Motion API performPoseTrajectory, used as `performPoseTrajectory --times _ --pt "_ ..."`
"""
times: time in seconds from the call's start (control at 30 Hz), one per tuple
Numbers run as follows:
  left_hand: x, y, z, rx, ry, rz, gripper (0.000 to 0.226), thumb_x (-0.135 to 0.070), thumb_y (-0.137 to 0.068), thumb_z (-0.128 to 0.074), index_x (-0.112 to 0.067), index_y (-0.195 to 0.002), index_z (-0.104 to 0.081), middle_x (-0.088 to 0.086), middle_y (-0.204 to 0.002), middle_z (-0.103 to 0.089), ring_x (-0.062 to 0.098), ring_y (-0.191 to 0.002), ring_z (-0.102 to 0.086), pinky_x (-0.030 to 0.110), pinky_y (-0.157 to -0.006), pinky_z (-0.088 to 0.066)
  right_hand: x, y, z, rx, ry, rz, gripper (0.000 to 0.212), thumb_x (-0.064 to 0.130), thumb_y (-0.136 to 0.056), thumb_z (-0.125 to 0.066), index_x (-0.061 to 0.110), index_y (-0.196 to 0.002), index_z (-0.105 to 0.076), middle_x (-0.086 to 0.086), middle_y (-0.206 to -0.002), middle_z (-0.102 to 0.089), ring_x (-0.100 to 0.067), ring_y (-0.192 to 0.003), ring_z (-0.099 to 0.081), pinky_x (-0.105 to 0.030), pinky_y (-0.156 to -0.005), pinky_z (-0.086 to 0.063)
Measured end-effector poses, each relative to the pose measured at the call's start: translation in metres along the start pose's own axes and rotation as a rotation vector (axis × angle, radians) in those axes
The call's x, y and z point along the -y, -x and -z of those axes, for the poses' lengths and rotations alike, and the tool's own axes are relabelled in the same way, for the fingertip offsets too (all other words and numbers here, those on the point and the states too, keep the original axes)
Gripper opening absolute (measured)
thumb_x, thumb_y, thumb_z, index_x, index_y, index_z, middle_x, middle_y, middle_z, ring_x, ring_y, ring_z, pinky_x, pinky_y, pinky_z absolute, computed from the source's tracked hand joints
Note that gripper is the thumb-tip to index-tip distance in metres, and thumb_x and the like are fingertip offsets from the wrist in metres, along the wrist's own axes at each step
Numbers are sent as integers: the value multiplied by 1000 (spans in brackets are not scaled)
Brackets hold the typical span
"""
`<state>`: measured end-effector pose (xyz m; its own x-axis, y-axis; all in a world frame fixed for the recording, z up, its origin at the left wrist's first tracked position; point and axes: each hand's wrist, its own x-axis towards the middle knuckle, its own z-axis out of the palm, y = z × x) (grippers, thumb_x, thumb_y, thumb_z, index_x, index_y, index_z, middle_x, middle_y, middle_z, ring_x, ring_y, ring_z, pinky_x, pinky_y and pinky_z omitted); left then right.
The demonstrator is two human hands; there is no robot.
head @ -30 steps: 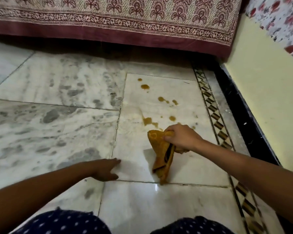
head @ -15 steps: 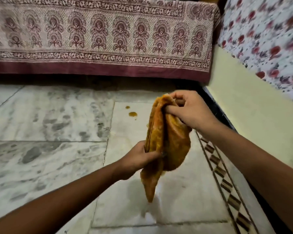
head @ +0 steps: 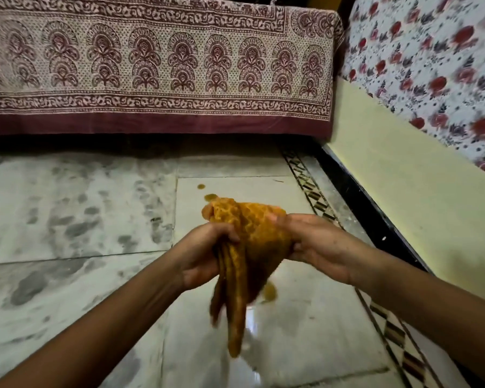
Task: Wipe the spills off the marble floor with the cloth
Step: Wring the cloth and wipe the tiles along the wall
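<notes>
A mustard-yellow patterned cloth (head: 249, 242) hangs bunched in the air above the marble floor (head: 81, 219), its tail drooping down and blurred. My left hand (head: 205, 253) grips its left folds. My right hand (head: 317, 245) holds its right side, fingers curled into the fabric. Brown spill drops (head: 210, 196) lie on the pale tile just beyond the cloth, with a smaller one (head: 200, 186) behind. Another brownish spot (head: 270, 291) shows below the cloth, on the tile. The rest of the spill area is hidden behind the cloth and hands.
A bed with a maroon block-printed cover (head: 157, 79) hangs down along the far side. A cream wall with a black skirting (head: 375, 219) runs on the right, under a floral sheet (head: 431, 65). A patterned inlay strip (head: 314, 194) borders the floor.
The cloth was lifted from the floor by my right hand; my left hand left the floor and took hold of it. Now both hands hold it lower and bunched, and the view tilted up.
</notes>
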<state>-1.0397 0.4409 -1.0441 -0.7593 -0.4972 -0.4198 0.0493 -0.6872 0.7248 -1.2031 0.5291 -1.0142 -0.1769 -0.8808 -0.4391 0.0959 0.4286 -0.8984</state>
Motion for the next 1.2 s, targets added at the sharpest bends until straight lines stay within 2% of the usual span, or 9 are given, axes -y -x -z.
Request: performPoseTrajectory --times 0.13,0.23,0.4,0.5,0.67,0.87,0.93,1.07,1.2 --pt "0 -8 8 -140 -21 -53 30 -8 -82 -47 2 -109 -54 12 -82 -60 20 -59 -63 29 -54 -47 -4 -16 -9 -295 1 46 51 12 -84 -69 19 -130 -48 -11 -123 -58 -26 -101 -62 -35 -79 -56" --pt "7 -13 21 -243 -289 -345 88 -33 -81 -65 -35 -147 -8 5 -123 -58 19 -102 -63 37 -90 -50 -5 -27 -17 -230 21 96 77 12 -75 -76 31 -139 -38 -10 -134 -50 -27 -114 -56 -41 -90 -52" --pt "-8 -11 45 -175 -1174 -600 63 -6 -76 -72 -44 -122 -50 -17 -102 -64 -2 -85 -63 13 -68 -53 -6 -26 -18 -291 826 303 41 15 -72 -80 26 -109 -64 9 -95 -61 -8 -88 -59 -10 -69 -48" --pt "-10 -16 57 -33 -823 -379 50 13 -80 -58 -25 -112 -64 -1 -102 -71 10 -91 -67 21 -71 -55 -10 -22 -9 -324 983 354 16 25 -78 -75 31 -81 -61 13 -87 -50 -2 -79 -49 -8 -59 -38" --pt "-10 -20 81 183 -180 -184 54 -8 -55 -86 -5 -106 -69 17 -106 -69 26 -97 -67 28 -72 -55 -15 -27 -3 -110 127 205 25 24 -68 -72 12 -90 -67 -3 -86 -73 -20 -88 -68 -35 -79 -55" --pt "-16 -30 87 -37 -1176 -410 42 -39 -61 -74 -37 -101 -61 -3 -81 -65 12 -78 -65 25 -69 -55 -33 -38 -13 -167 218 320 13 11 -79 -68 18 -89 -66 4 -80 -72 -7 -79 -68 -16 -66 -53" --pt "-11 -38 93 24 -1322 -395 25 -38 -74 -71 -48 -93 -59 -11 -86 -63 8 -82 -61 29 -76 -52 -40 -38 -16 -282 332 416 15 12 -82 -68 26 -89 -64 6 -82 -69 -4 -81 -66 -16 -68 -54" --pt "-4 -55 120 -365 -1579 -703 24 -34 -79 -70 -33 -103 -66 -4 -91 -61 13 -82 -55 32 -79 -41 -49 -22 -18 -640 744 758 22 22 -84 -69 31 -102 -61 27 -86 -58 7 -86 -60 -5 -66 -48" --pt "36 -53 143 -345 -1602 -647 31 -40 -84 -56 -22 -108 -66 -2 -95 -66 20 -84 -64 31 -73 -47 -84 -27 -36 -378 704 518 42 57 -69 -65 39 -107 -66 28 -90 -61 11 -87 -59 -11 -74 -51"
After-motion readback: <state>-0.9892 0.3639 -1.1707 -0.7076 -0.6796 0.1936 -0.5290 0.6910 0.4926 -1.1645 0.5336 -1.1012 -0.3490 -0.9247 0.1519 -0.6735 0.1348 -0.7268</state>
